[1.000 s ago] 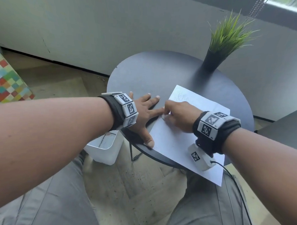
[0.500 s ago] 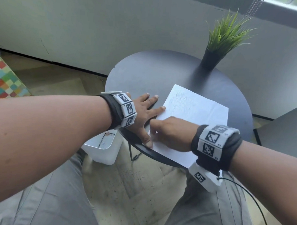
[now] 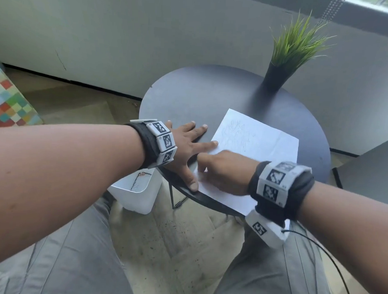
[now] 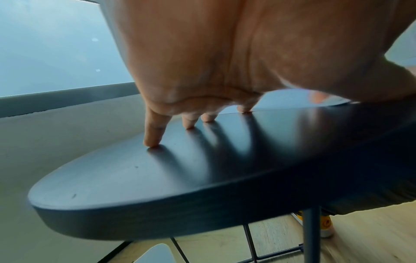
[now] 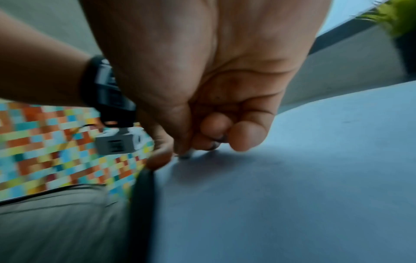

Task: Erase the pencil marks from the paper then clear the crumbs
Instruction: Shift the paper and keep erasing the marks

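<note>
The right hand's [image 3: 226, 172] fingers [image 5: 247, 137] are curled tight with their tips down on the paper [image 3: 261, 154], pinching something small and pale that is too blurred to name; the left hand [image 3: 186, 146] lies flat, fingers [image 4: 154, 131] spread and straight, forefinger and thumb touching the sheet's left edge. The paper lies on the round dark desk [image 3: 190, 97], faint pencil marks [image 3: 238, 133] near its far end; a potted plant [image 3: 288, 53] stands at the desk's back edge; a white bin [image 3: 137, 193] sits on the floor below.

Paper [image 3: 262, 149] on table [image 3: 190, 97]; plant [image 3: 288, 53] behind; bin [image 3: 137, 193] below left.
</note>
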`<control>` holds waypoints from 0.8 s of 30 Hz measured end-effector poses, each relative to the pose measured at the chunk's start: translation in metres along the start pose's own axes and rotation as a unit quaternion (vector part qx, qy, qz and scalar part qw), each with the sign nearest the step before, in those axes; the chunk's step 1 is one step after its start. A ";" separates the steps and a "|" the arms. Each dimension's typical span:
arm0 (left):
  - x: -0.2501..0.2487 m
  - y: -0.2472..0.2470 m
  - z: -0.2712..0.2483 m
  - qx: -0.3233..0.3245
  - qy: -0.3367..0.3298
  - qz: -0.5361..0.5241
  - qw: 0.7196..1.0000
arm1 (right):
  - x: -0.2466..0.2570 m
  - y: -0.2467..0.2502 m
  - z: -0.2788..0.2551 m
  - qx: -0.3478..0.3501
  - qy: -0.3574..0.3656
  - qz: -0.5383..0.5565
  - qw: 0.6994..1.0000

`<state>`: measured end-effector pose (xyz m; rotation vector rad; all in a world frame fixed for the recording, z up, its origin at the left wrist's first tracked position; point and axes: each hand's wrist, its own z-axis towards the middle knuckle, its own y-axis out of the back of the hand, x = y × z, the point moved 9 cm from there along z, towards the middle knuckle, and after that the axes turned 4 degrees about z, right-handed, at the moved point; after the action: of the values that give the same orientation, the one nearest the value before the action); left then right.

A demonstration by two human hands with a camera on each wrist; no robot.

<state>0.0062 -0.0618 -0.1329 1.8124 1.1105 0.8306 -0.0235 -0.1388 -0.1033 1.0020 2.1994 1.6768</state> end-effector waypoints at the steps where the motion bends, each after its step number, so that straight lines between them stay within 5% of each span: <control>1: 0.001 0.000 0.000 0.000 0.001 -0.003 1.000 | -0.019 0.008 0.004 -0.016 -0.037 0.004 0.999; 4: 0.001 0.001 -0.001 0.001 0.005 -0.006 1.000 | -0.047 0.026 0.005 -0.067 -0.113 0.007 0.991; 8: 0.001 0.000 -0.002 0.019 0.012 0.000 1.000 | 0.005 0.002 0.001 0.011 0.024 -0.004 1.000; 13: -0.003 0.004 -0.005 0.015 0.011 0.001 1.000 | -0.058 0.026 0.005 -0.072 -0.142 0.005 0.987; 17: -0.005 0.004 -0.006 0.029 0.010 -0.004 1.000 | -0.009 -0.001 -0.002 0.007 0.000 0.015 1.000; 22: -0.007 0.008 -0.007 0.033 0.014 0.012 0.999 | -0.078 0.027 -0.004 -0.077 -0.133 0.008 0.988; 24: -0.007 0.007 -0.006 0.043 0.015 0.011 0.999 | -0.048 0.012 -0.005 -0.056 -0.068 0.003 0.996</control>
<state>0.0008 -0.0678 -0.1244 1.8923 1.1625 0.8359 0.0147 -0.1711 -0.1016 1.0617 1.9962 1.6617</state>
